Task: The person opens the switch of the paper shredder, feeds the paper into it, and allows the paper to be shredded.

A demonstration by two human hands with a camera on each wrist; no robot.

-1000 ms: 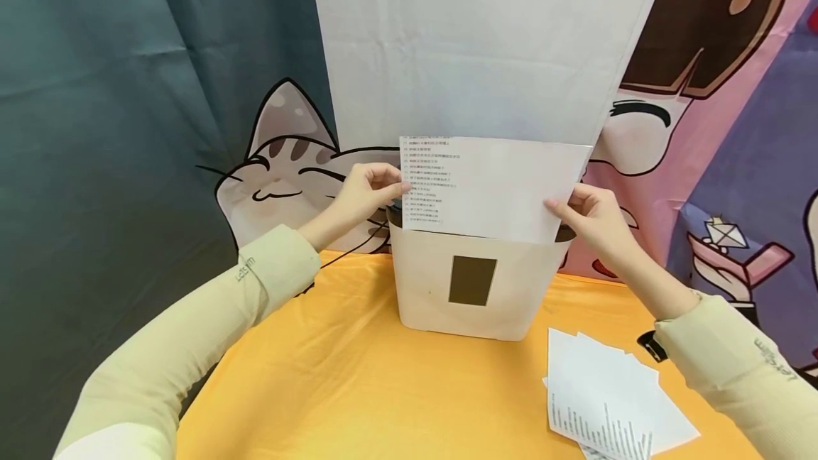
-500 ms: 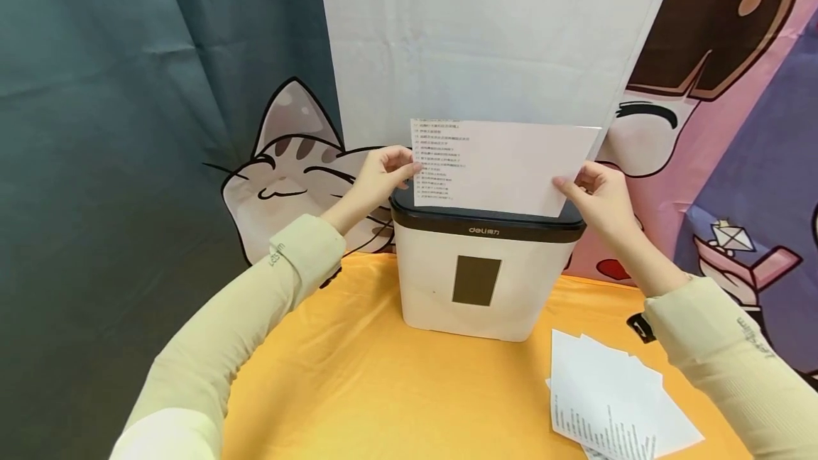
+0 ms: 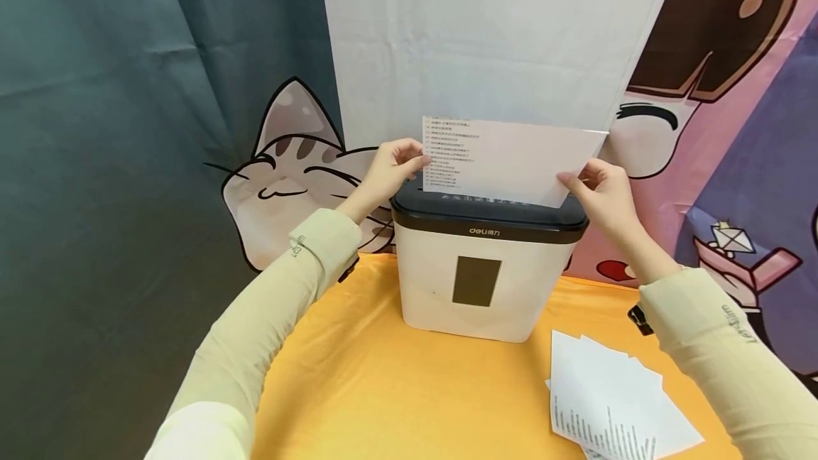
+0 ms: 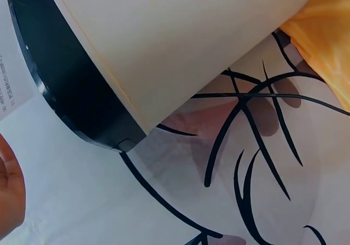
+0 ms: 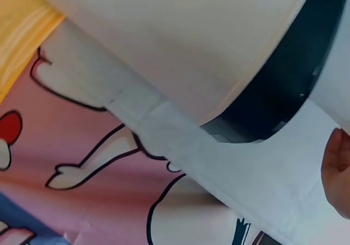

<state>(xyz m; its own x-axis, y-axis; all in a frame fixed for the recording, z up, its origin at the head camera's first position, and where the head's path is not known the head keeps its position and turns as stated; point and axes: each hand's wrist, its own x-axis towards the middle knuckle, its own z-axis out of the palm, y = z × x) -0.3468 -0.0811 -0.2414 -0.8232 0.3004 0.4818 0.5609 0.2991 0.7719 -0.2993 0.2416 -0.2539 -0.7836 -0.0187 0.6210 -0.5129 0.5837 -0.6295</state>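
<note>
A white sheet of paper (image 3: 511, 162) with printed lines on its left part is stretched between both hands above the paper shredder (image 3: 428, 261). My left hand (image 3: 395, 170) pinches the sheet's left edge between thumb and fingers. At the right edge, my right hand (image 3: 603, 194) pinches it the same way. The shredder has a black top (image 3: 486, 222) and a white bin with a dark window. The sheet hides the rear of the top, so I cannot tell whether its lower edge touches the slot. Each wrist view shows only part of its hand.
Several printed sheets (image 3: 601, 382) lie fanned out on the yellow tablecloth (image 3: 383, 389), right of and in front of the shredder. A cloth backdrop (image 3: 511, 34) with cartoon figures hangs close behind it.
Both hands have lifted the sheet from in front of the shredder's upper part to above its top and moved it slightly right. The black top and its lettering have come into view.
</note>
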